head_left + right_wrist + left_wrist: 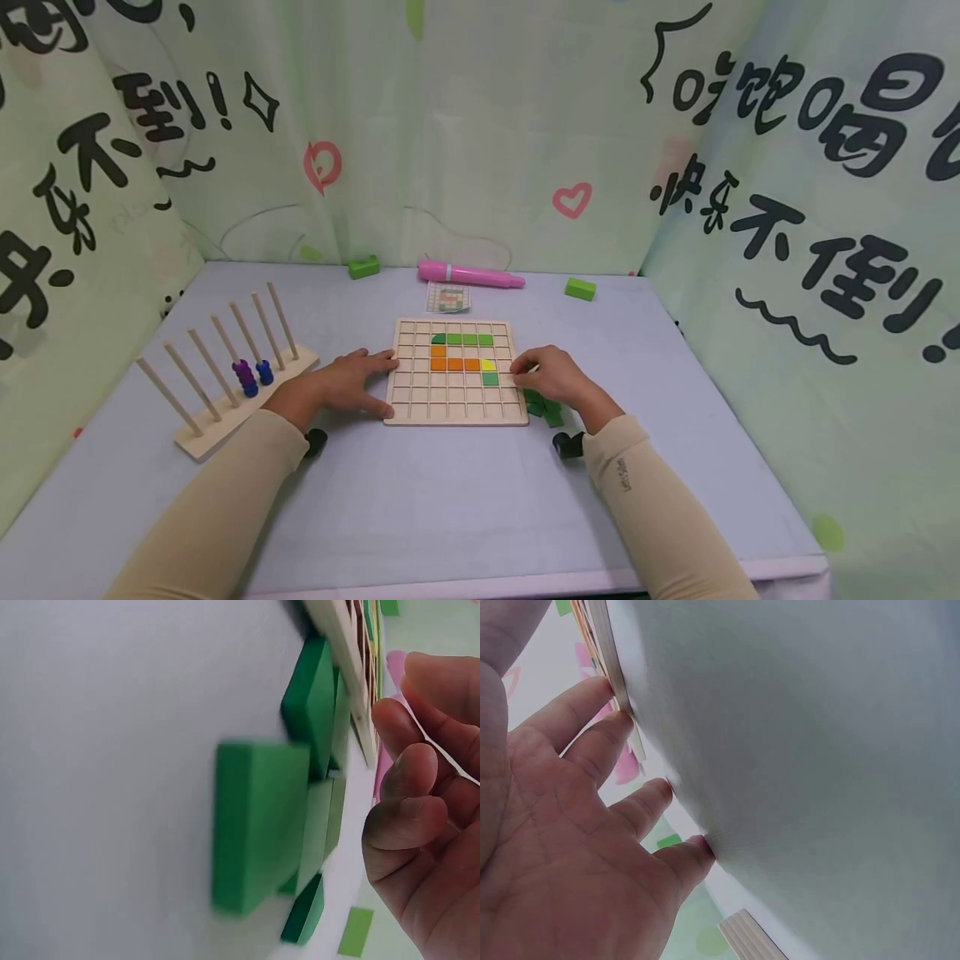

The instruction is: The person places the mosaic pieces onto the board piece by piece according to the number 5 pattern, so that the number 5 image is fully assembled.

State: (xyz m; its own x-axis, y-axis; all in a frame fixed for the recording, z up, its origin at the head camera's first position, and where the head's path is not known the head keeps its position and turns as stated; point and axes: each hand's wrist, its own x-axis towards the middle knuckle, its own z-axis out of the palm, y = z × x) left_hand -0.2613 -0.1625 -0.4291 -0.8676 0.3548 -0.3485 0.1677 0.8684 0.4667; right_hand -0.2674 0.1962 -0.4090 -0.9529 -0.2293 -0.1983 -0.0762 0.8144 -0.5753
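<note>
Grid board (456, 412) lies flat mid-table (420, 500), partly filled: green tiles (462, 339) along an upper row, orange tiles (454, 364) below them, one yellow tile (488, 364) and a green one under it.

Left hand (348, 383) rests flat against the board's left edge, fingers straight and spread, tips touching the rim; it holds nothing. The left wrist view shows the same: fingertips (619, 716) against the board's side, palm open.

Right hand (551, 373) sits at the board's right edge, fingers curled inward, tips near the rim. Whether they pinch a tile, I cannot tell. Loose green tiles (543, 406) are heaped on the table just beside and under that hand; the right wrist view shows them stacked unevenly (262, 825).

Back of the table: pink pen (468, 274), pattern card (447, 297), two green blocks (580, 289). Left: peg rack (225, 367) with beads (251, 375).
</note>
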